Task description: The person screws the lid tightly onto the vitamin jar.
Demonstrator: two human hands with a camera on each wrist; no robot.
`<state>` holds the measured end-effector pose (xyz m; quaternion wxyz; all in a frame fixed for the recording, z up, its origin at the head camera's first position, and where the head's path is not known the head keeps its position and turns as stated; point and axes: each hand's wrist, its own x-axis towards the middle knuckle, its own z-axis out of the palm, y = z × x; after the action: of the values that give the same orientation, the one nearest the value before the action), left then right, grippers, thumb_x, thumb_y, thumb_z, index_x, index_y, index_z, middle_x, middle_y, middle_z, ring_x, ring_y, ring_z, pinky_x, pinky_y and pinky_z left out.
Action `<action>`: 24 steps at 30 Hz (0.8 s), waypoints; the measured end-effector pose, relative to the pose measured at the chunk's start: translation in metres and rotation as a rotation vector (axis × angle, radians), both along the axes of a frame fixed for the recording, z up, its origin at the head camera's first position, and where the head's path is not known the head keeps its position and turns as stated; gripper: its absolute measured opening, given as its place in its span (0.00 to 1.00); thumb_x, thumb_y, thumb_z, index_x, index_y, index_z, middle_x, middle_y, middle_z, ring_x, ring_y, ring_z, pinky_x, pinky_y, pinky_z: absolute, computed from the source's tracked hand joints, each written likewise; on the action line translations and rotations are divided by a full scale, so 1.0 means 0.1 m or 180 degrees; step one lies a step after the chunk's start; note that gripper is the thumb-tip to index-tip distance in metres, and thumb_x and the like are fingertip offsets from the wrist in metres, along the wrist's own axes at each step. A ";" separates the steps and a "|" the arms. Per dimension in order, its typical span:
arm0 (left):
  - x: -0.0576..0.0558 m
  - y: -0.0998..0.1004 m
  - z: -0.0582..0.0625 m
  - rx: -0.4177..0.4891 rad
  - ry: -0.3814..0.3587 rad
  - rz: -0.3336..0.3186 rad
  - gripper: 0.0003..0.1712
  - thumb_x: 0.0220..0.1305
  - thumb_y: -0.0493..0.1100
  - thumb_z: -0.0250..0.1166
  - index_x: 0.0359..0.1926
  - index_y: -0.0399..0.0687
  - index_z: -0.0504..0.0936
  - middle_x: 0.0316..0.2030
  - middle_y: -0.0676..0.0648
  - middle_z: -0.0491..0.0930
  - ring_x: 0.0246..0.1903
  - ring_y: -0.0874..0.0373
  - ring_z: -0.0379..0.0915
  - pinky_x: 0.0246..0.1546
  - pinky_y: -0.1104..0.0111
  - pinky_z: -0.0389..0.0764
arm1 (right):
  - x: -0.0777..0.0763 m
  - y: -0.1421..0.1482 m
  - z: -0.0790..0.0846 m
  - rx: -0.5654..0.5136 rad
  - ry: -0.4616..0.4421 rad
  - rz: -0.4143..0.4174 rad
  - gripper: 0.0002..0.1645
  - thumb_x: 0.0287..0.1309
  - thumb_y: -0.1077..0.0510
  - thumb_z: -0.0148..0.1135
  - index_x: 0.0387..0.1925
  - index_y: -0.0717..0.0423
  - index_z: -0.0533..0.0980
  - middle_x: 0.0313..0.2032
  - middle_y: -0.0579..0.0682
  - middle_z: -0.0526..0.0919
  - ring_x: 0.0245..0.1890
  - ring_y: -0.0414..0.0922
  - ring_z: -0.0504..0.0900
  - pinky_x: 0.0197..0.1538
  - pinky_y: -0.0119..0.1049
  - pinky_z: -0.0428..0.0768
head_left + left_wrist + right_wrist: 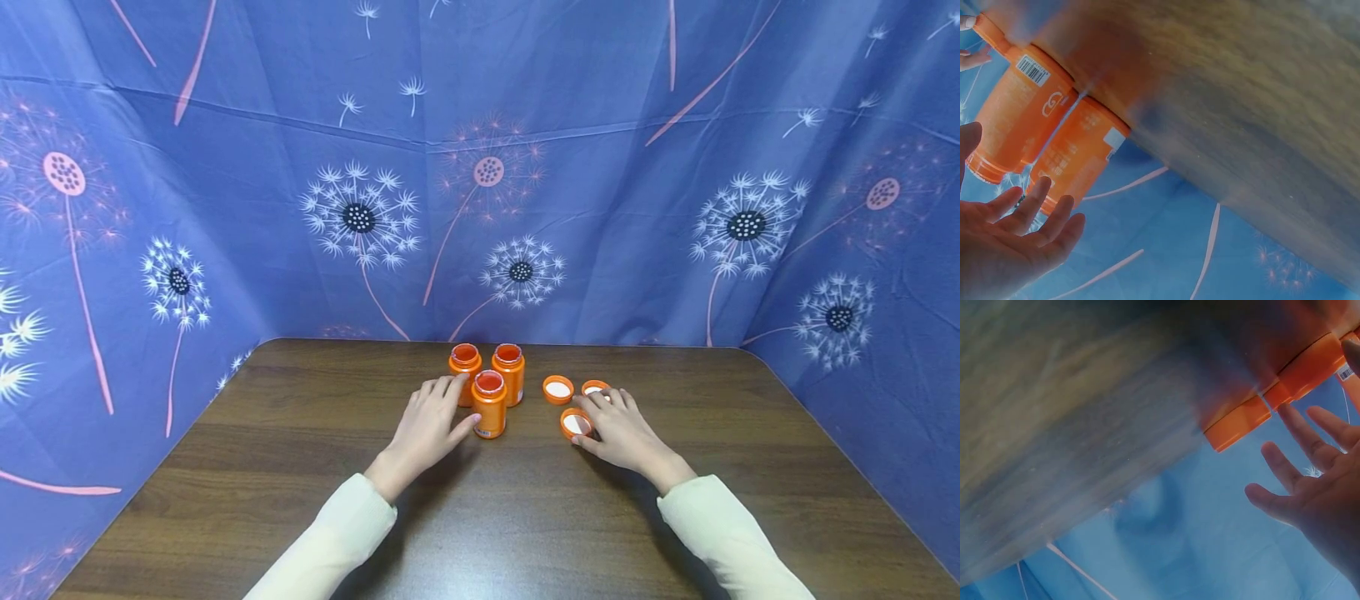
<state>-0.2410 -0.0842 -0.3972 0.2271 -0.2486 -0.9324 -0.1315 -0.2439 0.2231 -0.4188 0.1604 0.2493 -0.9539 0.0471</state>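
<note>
Three orange bottles without lids stand upright and close together: a front bottle (489,412), a back-left bottle (465,360) and a back-right bottle (515,379). Beside the front and back-left ones is my left hand (426,423), fingers extended and thumb near the front bottle; whether it touches cannot be told. Three orange lids lie with white insides up: a front lid (576,425), a back-left lid (558,390) and a back-right lid (594,387), partly hidden by fingers. My right hand (628,433) reaches over the lids, its fingers spread in the right wrist view (1325,481), thumb near the front lid.
Everything stands on a brown wooden table (517,533) with rounded back corners. A blue cloth (600,208) with dandelion prints hangs behind it and along both sides. The bottles are near the table's back edge, left of the lids.
</note>
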 end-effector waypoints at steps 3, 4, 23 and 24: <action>-0.02 0.03 -0.01 0.0021 -0.0019 -0.0027 0.37 0.56 0.57 0.62 0.61 0.44 0.64 0.49 0.43 0.74 0.48 0.45 0.71 0.45 0.53 0.73 | -0.01 -0.01 0.00 0.0001 0.0017 0.0013 0.34 0.42 0.46 0.69 0.50 0.58 0.73 0.49 0.58 0.76 0.53 0.61 0.69 0.55 0.63 0.60; -0.03 0.04 -0.01 0.0024 -0.0015 -0.0039 0.37 0.56 0.57 0.62 0.61 0.43 0.64 0.49 0.43 0.74 0.47 0.45 0.71 0.44 0.53 0.73 | -0.01 -0.01 -0.01 0.0003 0.0029 0.0021 0.33 0.42 0.46 0.69 0.50 0.57 0.73 0.48 0.57 0.76 0.53 0.61 0.70 0.55 0.63 0.60; -0.11 0.16 -0.08 0.0149 -0.0263 -0.0009 0.39 0.55 0.60 0.62 0.59 0.41 0.65 0.49 0.44 0.77 0.42 0.47 0.72 0.43 0.56 0.74 | -0.02 -0.05 -0.02 0.0105 -0.0094 -0.0018 0.30 0.43 0.46 0.69 0.46 0.57 0.74 0.44 0.54 0.78 0.49 0.57 0.70 0.55 0.62 0.62; -0.12 0.17 -0.08 0.0160 -0.0291 0.0000 0.39 0.55 0.60 0.62 0.60 0.41 0.65 0.49 0.44 0.77 0.42 0.47 0.72 0.43 0.56 0.74 | -0.03 -0.05 -0.02 0.0107 -0.0097 -0.0022 0.30 0.43 0.46 0.69 0.46 0.57 0.74 0.44 0.54 0.78 0.49 0.57 0.71 0.55 0.62 0.62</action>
<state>-0.2525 -0.0676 -0.4052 0.1905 -0.2367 -0.9382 -0.1660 -0.2464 0.2184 -0.4208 0.1417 0.2479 -0.9578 0.0342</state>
